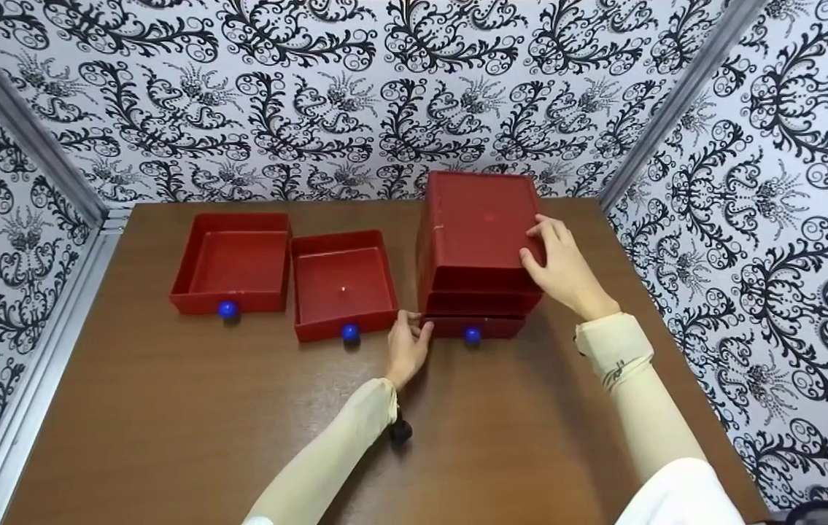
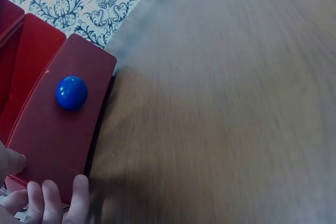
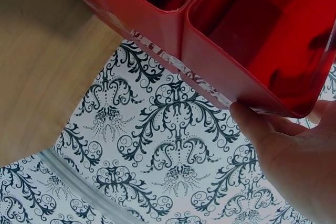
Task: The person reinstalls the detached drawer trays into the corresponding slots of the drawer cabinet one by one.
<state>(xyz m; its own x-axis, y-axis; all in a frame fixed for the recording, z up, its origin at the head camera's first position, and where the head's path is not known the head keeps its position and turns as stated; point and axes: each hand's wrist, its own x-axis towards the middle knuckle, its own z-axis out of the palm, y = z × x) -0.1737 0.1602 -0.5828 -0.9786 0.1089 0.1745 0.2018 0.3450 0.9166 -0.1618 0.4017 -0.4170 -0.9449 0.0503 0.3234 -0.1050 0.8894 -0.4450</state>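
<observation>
A red plastic drawer cabinet [image 1: 486, 219] stands at the back right of the table, with two hollow slots above its bottom drawer [image 1: 450, 328]. That drawer has a blue ball knob [image 2: 71, 93] and sits in the lowest slot. My left hand [image 1: 406, 350] grips the cabinet's lower left front corner, thumb against the drawer front and fingers round the side. Up at the top right edge, my right hand [image 1: 567, 270] holds the cabinet between thumb and fingers. In the right wrist view some of its fingers are hidden behind the cabinet wall [image 3: 231, 72].
Two pulled-out red drawers with blue knobs lie on the table to the left: one drawer [image 1: 238, 262] farther left, another drawer [image 1: 344, 284] close to the cabinet. Patterned walls [image 1: 311, 109] surround the brown wooden table [image 1: 202, 408] at the back and both sides.
</observation>
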